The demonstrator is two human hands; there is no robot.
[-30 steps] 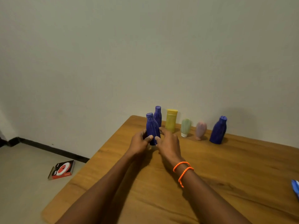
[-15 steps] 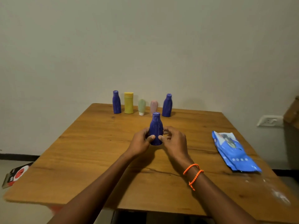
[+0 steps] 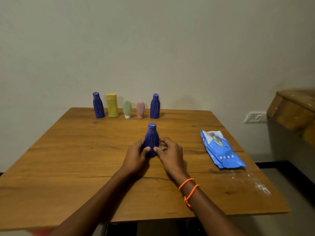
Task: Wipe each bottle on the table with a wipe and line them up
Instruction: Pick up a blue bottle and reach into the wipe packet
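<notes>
A dark blue bottle (image 3: 151,137) stands upright in the middle of the wooden table (image 3: 68,164). My left hand (image 3: 135,156) and my right hand (image 3: 170,155) both grip its lower half from either side. Along the far edge stands a row: a blue bottle (image 3: 98,105), a yellow bottle (image 3: 112,105), a small green tube (image 3: 127,109), a small pink tube (image 3: 140,109) and another blue bottle (image 3: 155,106). A blue pack of wipes (image 3: 220,149) lies flat to the right. No loose wipe shows in either hand.
A white wall runs just behind the row. A wooden piece of furniture (image 3: 294,109) and a wall socket (image 3: 254,117) are at the right. White smears (image 3: 260,189) mark the table's near right corner. Orange bands circle my right wrist.
The view has swung from the table's left side to face it squarely. The held blue bottle has come away from the row toward me, to the table's middle, still in both hands.
</notes>
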